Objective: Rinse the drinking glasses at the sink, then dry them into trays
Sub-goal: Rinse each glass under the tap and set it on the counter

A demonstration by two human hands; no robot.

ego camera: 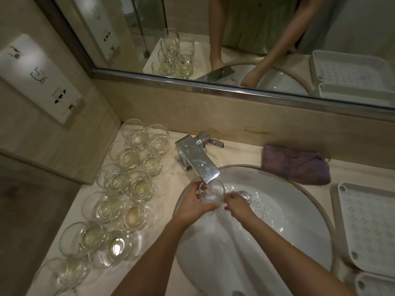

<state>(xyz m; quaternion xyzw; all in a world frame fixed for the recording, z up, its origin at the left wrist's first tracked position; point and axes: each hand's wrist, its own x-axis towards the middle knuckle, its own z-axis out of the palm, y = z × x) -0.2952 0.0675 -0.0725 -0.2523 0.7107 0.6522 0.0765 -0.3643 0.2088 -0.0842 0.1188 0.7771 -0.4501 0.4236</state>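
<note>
Nearest, two bare forearms reach over the white sink (299,242). The left hand (193,205) has its grip wrapped around a clear drinking glass (211,192), held tilted just under the chrome faucet (197,160) spout. The right hand (238,204) touches the glass's right side with curled fingers. Left on the tabletop (168,182), a double row of glasses (128,182) stands. Right, white trays (369,229) lie; farther, a purple cloth (296,165) sits before the mirror (235,39).

You have a folded purple cloth (296,164) on the beige stone counter (235,155), and a white socket panel (40,76) on the left wall.
</note>
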